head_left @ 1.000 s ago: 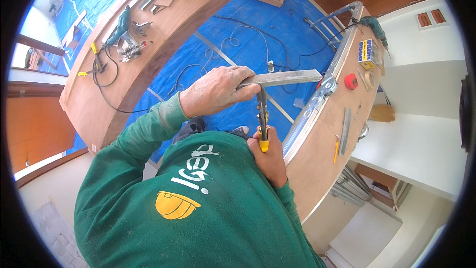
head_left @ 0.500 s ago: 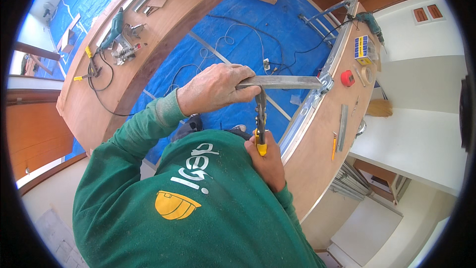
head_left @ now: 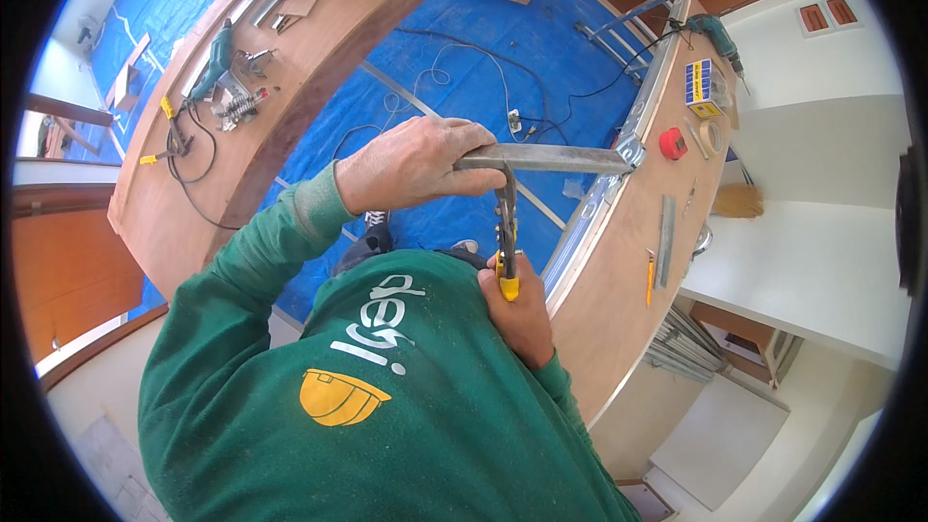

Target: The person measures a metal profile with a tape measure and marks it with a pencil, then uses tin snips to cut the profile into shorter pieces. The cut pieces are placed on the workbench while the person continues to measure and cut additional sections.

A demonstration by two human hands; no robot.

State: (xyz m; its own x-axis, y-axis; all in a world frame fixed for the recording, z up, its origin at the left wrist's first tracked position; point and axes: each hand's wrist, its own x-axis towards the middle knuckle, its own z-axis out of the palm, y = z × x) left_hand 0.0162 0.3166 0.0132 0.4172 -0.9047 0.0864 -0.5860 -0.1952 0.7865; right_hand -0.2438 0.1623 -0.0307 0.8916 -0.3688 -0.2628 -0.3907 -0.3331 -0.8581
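My left hand [head_left: 411, 164] is closed round the near end of a grey metal profile [head_left: 546, 158]. The profile reaches right to a shiny metal bracket [head_left: 630, 153] on the silver metal frame [head_left: 592, 222] along the bench edge. My right hand [head_left: 525, 317], held close to my body, grips yellow-handled tin snips [head_left: 507, 227]. Their jaws point up and meet the profile's underside just beside my left fingers; whether the blades bite into it I cannot tell.
On the right wooden bench [head_left: 604, 329] lie a red tape measure [head_left: 672, 143], a tape roll [head_left: 710, 138], an orange cutter [head_left: 650, 278], a metal strip [head_left: 664, 242] and a green drill [head_left: 713, 39]. Another drill [head_left: 215, 63] rests on the left bench. Cables [head_left: 474, 43] cross the blue floor sheet [head_left: 425, 48].
The view has shifted slightly. My left hand and the profile's near end sit a little further left and up; both hands keep their grips.
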